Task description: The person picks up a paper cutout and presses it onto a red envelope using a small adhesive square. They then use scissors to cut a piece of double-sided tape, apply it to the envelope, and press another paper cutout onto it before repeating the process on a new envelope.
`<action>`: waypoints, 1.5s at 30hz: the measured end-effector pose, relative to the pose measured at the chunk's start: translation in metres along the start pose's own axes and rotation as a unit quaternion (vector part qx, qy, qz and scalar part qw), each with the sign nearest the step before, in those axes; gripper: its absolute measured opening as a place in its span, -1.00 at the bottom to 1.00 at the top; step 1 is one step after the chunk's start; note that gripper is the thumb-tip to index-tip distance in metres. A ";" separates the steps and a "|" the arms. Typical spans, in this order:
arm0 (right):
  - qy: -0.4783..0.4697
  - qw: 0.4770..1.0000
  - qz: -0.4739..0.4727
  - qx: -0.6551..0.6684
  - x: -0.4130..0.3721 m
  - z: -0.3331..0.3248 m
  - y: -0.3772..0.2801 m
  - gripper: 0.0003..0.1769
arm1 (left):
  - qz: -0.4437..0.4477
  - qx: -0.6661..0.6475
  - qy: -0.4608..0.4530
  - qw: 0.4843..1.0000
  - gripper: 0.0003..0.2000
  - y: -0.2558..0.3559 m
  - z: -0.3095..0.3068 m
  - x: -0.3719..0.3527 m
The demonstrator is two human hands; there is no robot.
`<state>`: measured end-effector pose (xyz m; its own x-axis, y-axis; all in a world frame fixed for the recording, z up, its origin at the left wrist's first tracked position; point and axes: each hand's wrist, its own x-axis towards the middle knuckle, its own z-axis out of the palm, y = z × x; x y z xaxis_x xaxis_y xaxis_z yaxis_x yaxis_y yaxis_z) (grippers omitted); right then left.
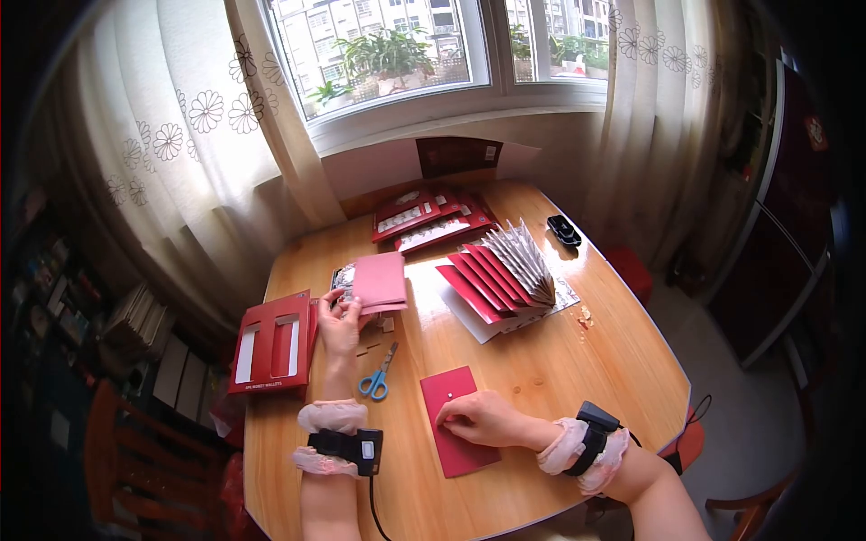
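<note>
The red wallet (446, 392) lies flat on the table (532, 370) beneath my right hand (483, 418), fingers curled close together. My left hand (340, 325) pinches pink folders (380, 278). Beyond the scissors (376, 383), a red carton (269, 379) shows white through its openings.

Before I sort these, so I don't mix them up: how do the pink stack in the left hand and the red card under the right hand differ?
The pink stack is pale; the red card is deeper.
The left hand grips the pink stack; the red card lies flat on the table under the right hand.
Both look roughly rectangular.
</note>
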<state>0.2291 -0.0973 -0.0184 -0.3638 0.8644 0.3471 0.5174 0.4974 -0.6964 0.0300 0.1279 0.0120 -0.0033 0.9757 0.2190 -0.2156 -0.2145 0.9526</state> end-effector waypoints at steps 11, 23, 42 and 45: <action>0.003 1.000 0.003 0.001 -0.001 0.000 -0.001 -0.88 | 0.044 0.241 -0.119 0.962 -0.58 -0.033 0.039 -0.048; 0.007 1.000 -0.006 -0.006 -0.001 0.001 0.002 -0.87 | 0.134 0.548 -0.074 0.822 -0.71 0.014 0.022 -0.039; 0.009 1.000 0.000 -0.005 -0.001 -0.001 -0.003 -0.87 | 0.060 0.681 0.043 0.728 -0.25 0.000 0.004 0.042; -0.019 0.999 0.029 0.008 -0.001 -0.005 -0.008 -0.89 | 0.035 0.700 0.041 0.712 -0.24 0.008 0.012 0.035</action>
<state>0.2292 -0.1012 -0.0101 -0.3633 0.8881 0.2817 0.5257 0.4450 -0.7250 0.0400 0.1596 0.0300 -0.0363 0.9473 0.3184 0.9723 -0.0401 0.2301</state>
